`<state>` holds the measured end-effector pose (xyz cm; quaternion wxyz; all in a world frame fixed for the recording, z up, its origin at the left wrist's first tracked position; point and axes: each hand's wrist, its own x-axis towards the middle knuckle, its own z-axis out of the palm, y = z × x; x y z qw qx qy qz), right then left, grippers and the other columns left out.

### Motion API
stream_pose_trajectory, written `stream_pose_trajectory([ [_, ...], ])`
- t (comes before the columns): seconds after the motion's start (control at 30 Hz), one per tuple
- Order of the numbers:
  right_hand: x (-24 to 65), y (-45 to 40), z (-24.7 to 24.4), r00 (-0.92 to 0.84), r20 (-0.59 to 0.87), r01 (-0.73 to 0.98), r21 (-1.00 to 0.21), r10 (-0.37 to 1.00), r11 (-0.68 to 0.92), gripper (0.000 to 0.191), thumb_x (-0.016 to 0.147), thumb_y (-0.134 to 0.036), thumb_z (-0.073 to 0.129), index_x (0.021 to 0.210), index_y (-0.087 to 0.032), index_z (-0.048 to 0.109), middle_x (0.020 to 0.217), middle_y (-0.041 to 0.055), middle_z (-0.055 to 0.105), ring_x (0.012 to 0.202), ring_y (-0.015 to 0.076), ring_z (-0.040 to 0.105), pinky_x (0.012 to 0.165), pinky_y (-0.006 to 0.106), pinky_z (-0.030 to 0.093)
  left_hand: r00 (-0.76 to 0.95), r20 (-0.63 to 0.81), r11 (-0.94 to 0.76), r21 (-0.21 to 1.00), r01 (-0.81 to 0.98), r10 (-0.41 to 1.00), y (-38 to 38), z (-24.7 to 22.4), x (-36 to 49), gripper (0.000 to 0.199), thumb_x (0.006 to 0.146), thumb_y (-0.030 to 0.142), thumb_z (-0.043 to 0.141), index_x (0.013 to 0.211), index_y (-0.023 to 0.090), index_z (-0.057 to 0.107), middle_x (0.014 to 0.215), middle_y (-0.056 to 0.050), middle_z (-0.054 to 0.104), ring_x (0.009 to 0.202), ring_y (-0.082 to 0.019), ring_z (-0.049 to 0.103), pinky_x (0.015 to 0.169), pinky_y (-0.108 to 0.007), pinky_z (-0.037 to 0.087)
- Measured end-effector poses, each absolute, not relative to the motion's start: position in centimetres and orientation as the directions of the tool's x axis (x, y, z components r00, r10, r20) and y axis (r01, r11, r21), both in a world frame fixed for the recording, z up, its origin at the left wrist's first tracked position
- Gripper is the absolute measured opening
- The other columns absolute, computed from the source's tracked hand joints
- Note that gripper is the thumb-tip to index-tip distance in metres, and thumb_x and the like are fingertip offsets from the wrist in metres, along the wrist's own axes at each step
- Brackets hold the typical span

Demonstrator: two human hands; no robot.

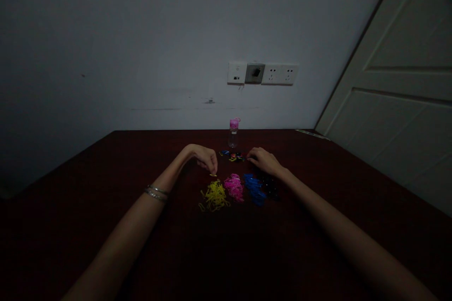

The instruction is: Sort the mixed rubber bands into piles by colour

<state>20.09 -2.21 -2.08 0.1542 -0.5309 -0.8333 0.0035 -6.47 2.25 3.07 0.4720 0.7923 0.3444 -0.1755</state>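
Four piles of small clips lie in a row on the dark red table: yellow (216,195), pink (234,187), blue (254,190) and black (270,185). Beyond them is a small mixed group (236,156) of several colours. Just above the yellow pile, my left hand (207,159) pinches a yellow clip (213,175) in its fingertips. My right hand (263,160) rests at the right side of the mixed group, fingers bent together near a reddish piece; whether it grips that piece is too dark to tell.
A clear bottle with a pink lid (233,132) stands behind the mixed group. The table (106,164) meets a wall with sockets (278,74). A pale door (399,103) is at the right.
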Motion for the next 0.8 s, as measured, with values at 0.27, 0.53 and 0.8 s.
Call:
stream_pose_trajectory([
  [0.27,19.8,-2.2,-2.0,-0.367,0.232,0.909,-0.116,0.901,0.4,0.016,0.084,-0.022,0.044,0.086,-0.019,0.059,0.098,0.0068,0.058,0.094,0.0187,0.05,0.07,0.025,0.04,0.709,-0.495,-0.285,0.679,0.676,0.502,3.2,3.2,-7.5,0.029,0.058,0.042,0.067,0.069,0.015,0.067,0.041,0.003,0.04,0.037,-0.005,0.029,0.037,-0.02,0.016],
  [0.53,20.0,-2.1,-2.3,-0.357,0.222,0.918,-0.096,0.907,0.384,0.016,0.083,-0.017,0.042,0.084,-0.019,0.057,0.095,0.0085,0.058,0.093,0.0188,0.05,0.067,0.024,0.038,0.666,-0.495,-0.266,0.654,0.708,0.558,4.4,2.1,-8.8,0.033,0.058,0.044,0.066,0.074,0.015,0.068,0.042,0.003,0.04,0.039,-0.005,0.029,0.039,-0.02,0.021],
  [0.8,20.2,-2.1,-2.5,-0.344,0.284,0.903,-0.163,0.895,0.398,0.016,0.081,-0.019,0.044,0.094,-0.019,0.052,0.096,0.0074,0.059,0.09,0.0181,0.052,0.069,0.025,0.038,0.738,-0.545,-0.33,0.666,0.669,0.397,4.1,1.6,-7.3,0.044,0.063,0.041,0.065,0.1,0.018,0.062,0.049,0.004,0.042,0.039,-0.005,0.032,0.037,-0.018,0.019],
])
